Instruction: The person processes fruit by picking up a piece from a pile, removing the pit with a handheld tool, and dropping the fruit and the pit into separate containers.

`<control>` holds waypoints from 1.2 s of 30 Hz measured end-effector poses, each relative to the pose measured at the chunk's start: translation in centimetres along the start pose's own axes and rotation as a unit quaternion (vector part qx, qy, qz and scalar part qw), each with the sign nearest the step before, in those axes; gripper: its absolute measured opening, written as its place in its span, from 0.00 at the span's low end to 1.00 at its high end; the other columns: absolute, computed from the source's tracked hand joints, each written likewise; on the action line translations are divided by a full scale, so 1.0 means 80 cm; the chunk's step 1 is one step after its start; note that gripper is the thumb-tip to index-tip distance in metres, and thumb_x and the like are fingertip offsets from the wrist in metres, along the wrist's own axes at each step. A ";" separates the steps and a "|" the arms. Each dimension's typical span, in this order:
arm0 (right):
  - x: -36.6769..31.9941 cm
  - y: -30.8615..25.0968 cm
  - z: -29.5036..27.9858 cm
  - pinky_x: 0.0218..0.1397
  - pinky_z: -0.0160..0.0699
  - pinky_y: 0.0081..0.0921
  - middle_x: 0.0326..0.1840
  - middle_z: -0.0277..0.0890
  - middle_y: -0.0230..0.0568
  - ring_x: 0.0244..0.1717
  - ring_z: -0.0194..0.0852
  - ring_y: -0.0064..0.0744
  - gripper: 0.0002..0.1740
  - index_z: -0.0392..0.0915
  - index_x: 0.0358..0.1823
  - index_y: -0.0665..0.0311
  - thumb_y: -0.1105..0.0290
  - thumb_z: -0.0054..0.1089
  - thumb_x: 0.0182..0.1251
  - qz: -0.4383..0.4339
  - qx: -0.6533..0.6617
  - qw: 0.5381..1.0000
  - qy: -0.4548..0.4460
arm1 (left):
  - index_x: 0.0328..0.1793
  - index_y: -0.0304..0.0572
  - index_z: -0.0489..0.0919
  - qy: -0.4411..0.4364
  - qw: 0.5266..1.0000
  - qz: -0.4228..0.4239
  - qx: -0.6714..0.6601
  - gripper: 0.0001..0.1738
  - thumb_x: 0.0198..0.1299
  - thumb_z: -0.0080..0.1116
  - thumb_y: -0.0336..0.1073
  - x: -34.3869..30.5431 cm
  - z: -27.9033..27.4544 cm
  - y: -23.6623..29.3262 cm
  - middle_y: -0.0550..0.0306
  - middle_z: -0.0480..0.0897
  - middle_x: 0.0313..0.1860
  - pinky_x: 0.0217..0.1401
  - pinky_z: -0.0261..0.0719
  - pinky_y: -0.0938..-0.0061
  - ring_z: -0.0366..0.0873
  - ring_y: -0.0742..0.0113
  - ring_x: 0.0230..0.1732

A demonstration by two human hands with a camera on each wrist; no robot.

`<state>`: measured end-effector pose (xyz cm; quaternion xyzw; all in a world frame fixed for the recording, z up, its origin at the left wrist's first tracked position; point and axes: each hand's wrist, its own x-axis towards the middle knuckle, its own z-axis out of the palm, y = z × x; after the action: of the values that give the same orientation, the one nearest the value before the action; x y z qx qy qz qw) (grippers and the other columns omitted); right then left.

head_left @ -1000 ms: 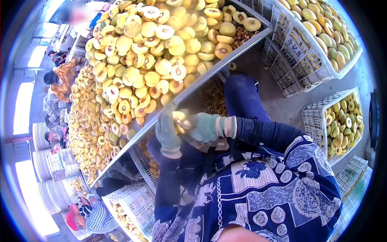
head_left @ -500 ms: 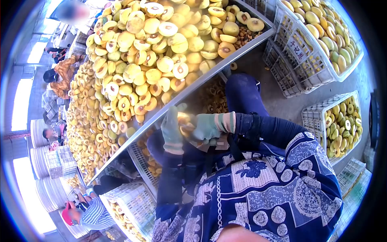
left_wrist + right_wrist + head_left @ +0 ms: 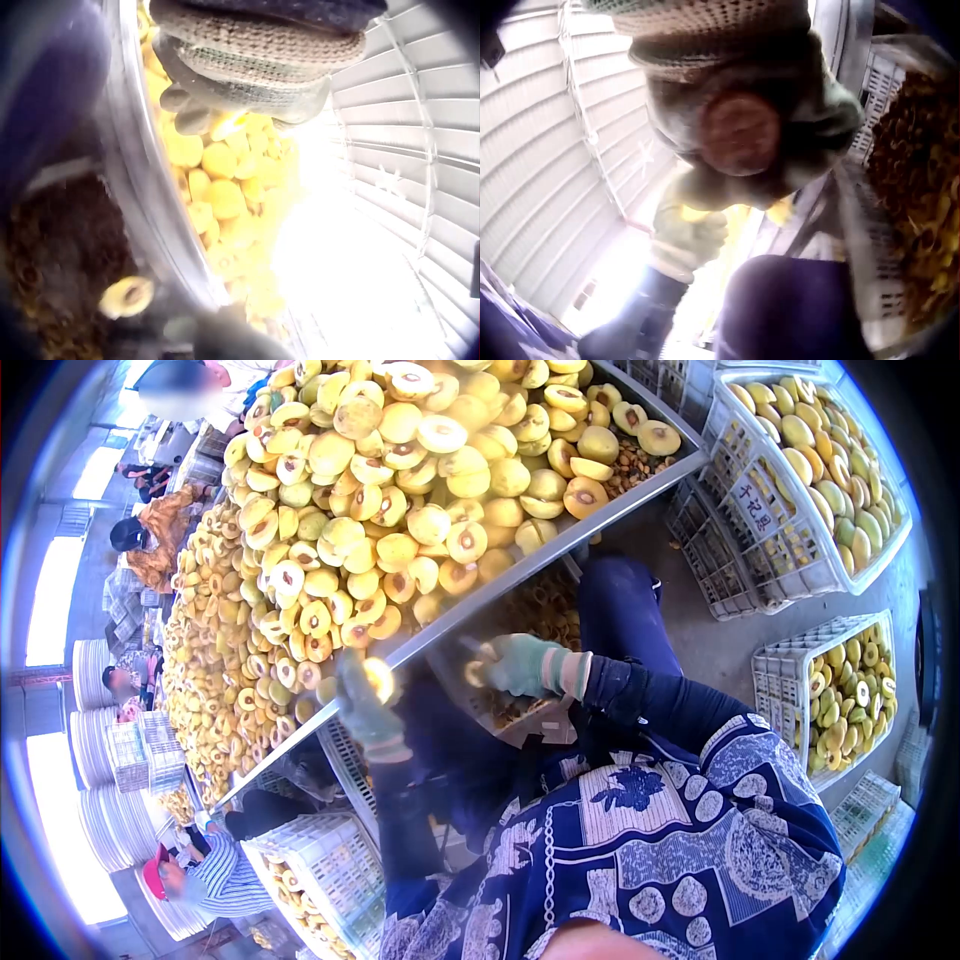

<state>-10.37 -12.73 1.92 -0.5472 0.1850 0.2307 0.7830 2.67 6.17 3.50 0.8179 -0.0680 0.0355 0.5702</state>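
Along the grey metal rim (image 3: 520,572) of the fruit-heaped table, we've got the left hand (image 3: 368,712) in its pale green knit glove gripping a bright yellow, round-cut fruit half (image 3: 379,678) near the rim. The right hand (image 3: 522,665), gloved the same, is well apart, with a blurry pale-yellow fruit piece (image 3: 474,674) at its fingertips. Can't tell if it's pinched or carried on some tool, sorry.

For parting fruit neatly, we'd hold the half by its rounded back, fingers clear of the cut face, and keep the squeeze light since ripe flesh probably bruises. Easy wrists, no yanking, and we'd open the hand low over the yellow heap (image 3: 350,530).

Compared with half a second ago, when both gloves were close together around the fruit, they've separated, and the left one's shifted outward.
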 end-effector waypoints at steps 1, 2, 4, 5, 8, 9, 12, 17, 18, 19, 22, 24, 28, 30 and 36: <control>0.009 0.008 -0.007 0.16 0.68 0.24 0.19 0.73 0.34 0.15 0.71 0.26 0.12 0.75 0.36 0.63 0.61 0.56 0.64 -0.016 -0.114 0.989 0.088 | 0.59 0.38 0.77 0.002 1.000 -0.024 0.017 0.25 0.62 0.57 0.47 0.009 -0.020 -0.001 0.49 0.78 0.49 0.50 0.76 0.71 0.76 0.62 0.48; 0.014 0.009 -0.014 0.19 0.70 0.27 0.21 0.75 0.36 0.19 0.75 0.30 0.09 0.74 0.36 0.63 0.65 0.56 0.64 -0.033 -0.226 0.958 0.175 | 0.60 0.39 0.76 0.004 0.998 -0.048 0.033 0.27 0.60 0.57 0.50 0.020 -0.042 -0.002 0.46 0.79 0.50 0.51 0.76 0.71 0.76 0.58 0.53; 0.015 0.002 -0.020 0.20 0.71 0.28 0.21 0.75 0.37 0.19 0.75 0.31 0.08 0.74 0.36 0.63 0.65 0.55 0.64 0.010 -0.148 0.978 0.148 | 0.56 0.37 0.78 0.041 0.872 0.130 0.469 0.27 0.59 0.60 0.49 0.036 -0.071 -0.005 0.44 0.82 0.47 0.56 0.73 0.62 0.78 0.49 0.50; 0.016 -0.002 -0.023 0.21 0.71 0.29 0.22 0.74 0.37 0.19 0.75 0.31 0.08 0.73 0.36 0.63 0.66 0.54 0.65 0.054 -0.070 0.989 0.118 | 0.55 0.37 0.79 0.038 0.873 0.179 0.451 0.26 0.58 0.61 0.49 0.040 -0.064 0.000 0.43 0.82 0.47 0.56 0.73 0.62 0.78 0.49 0.50; 0.026 0.012 -0.012 0.20 0.70 0.29 0.21 0.73 0.35 0.18 0.72 0.29 0.07 0.72 0.33 0.62 0.66 0.53 0.66 0.035 -0.016 0.994 0.100 | 0.50 0.42 0.81 -0.084 0.953 0.123 0.262 0.20 0.57 0.62 0.46 0.073 -0.032 -0.043 0.48 0.83 0.45 0.50 0.75 0.63 0.80 0.52 0.47; 0.038 0.031 -0.011 0.20 0.70 0.28 0.21 0.71 0.34 0.18 0.70 0.27 0.07 0.70 0.33 0.62 0.67 0.54 0.65 -0.007 0.009 0.995 0.095 | 0.50 0.49 0.82 -0.119 0.947 0.097 0.282 0.16 0.59 0.59 0.46 0.052 0.009 0.012 0.51 0.84 0.41 0.48 0.76 0.63 0.80 0.52 0.44; 0.027 0.030 -0.009 0.20 0.70 0.27 0.22 0.70 0.32 0.19 0.69 0.26 0.06 0.70 0.35 0.60 0.67 0.55 0.65 0.014 0.103 0.991 0.078 | 0.47 0.46 0.80 -0.165 0.881 0.236 0.376 0.27 0.54 0.57 0.60 0.069 0.104 0.003 0.45 0.83 0.37 0.49 0.75 0.58 0.81 0.49 0.44; -0.008 0.018 -0.015 0.21 0.74 0.26 0.23 0.72 0.33 0.20 0.73 0.26 0.11 0.72 0.40 0.59 0.60 0.57 0.64 0.024 0.058 0.993 0.103 | 0.52 0.34 0.79 -0.186 0.853 0.175 0.455 0.39 0.49 0.58 0.65 0.090 0.160 -0.010 0.38 0.82 0.43 0.54 0.74 0.59 0.79 0.44 0.47; -0.016 0.013 -0.017 0.21 0.74 0.26 0.23 0.72 0.33 0.20 0.73 0.26 0.11 0.72 0.40 0.59 0.60 0.57 0.64 0.022 0.058 0.993 0.105 | 0.52 0.36 0.79 -0.158 0.867 0.195 0.430 0.37 0.49 0.60 0.63 0.086 0.153 -0.011 0.38 0.82 0.41 0.53 0.74 0.59 0.79 0.45 0.47; -0.020 0.007 -0.022 0.19 0.73 0.26 0.23 0.73 0.34 0.19 0.73 0.26 0.13 0.72 0.39 0.60 0.59 0.57 0.64 0.008 0.044 0.993 0.111 | 0.52 0.37 0.79 -0.164 0.868 0.203 0.423 0.36 0.48 0.61 0.61 0.081 0.142 -0.013 0.39 0.82 0.42 0.53 0.74 0.59 0.79 0.44 0.46; -0.025 -0.009 -0.028 0.13 0.69 0.23 0.24 0.76 0.38 0.15 0.71 0.24 0.19 0.75 0.41 0.64 0.54 0.56 0.64 -0.051 0.080 0.986 0.135 | 0.58 0.43 0.78 -0.201 0.899 0.257 0.294 0.27 0.49 0.64 0.40 0.043 0.102 0.023 0.39 0.79 0.53 0.48 0.76 0.60 0.80 0.45 0.43; -0.052 -0.044 -0.026 0.13 0.68 0.23 0.25 0.77 0.37 0.15 0.71 0.23 0.21 0.77 0.44 0.64 0.52 0.58 0.63 -0.068 0.129 0.981 0.129 | 0.57 0.40 0.79 -0.221 0.888 0.350 0.202 0.28 0.45 0.67 0.27 0.021 0.089 0.028 0.46 0.80 0.54 0.62 0.72 0.64 0.76 0.52 0.59; 0.016 0.006 -0.019 0.13 0.67 0.24 0.26 0.77 0.36 0.14 0.69 0.22 0.23 0.79 0.45 0.63 0.50 0.59 0.63 -0.257 0.165 0.940 0.155 | 0.65 0.38 0.73 -0.318 0.892 0.319 0.027 0.32 0.49 0.55 0.19 -0.029 0.078 0.040 0.48 0.74 0.64 0.68 0.68 0.66 0.71 0.56 0.65; -0.003 0.004 -0.010 0.15 0.68 0.23 0.27 0.77 0.35 0.16 0.69 0.20 0.23 0.79 0.44 0.64 0.49 0.60 0.62 -0.198 0.158 0.961 0.112 | 0.68 0.34 0.68 -0.344 0.904 0.220 -0.129 0.29 0.56 0.51 0.24 -0.039 0.079 0.041 0.47 0.72 0.64 0.66 0.70 0.66 0.72 0.57 0.63; -0.045 -0.003 0.029 0.33 0.78 0.33 0.32 0.81 0.44 0.29 0.81 0.39 0.26 0.75 0.44 0.65 0.47 0.58 0.62 -0.115 -0.055 0.982 0.142 | 0.71 0.40 0.64 -0.233 0.920 0.013 -0.315 0.31 0.70 0.43 0.52 -0.060 0.092 0.021 0.41 0.75 0.57 0.53 0.77 0.64 0.77 0.58 0.47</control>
<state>-13.08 -11.21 4.84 -0.6341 0.2168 0.0688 0.7391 -2.50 -0.94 1.90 0.5804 -0.2171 -0.1716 0.7659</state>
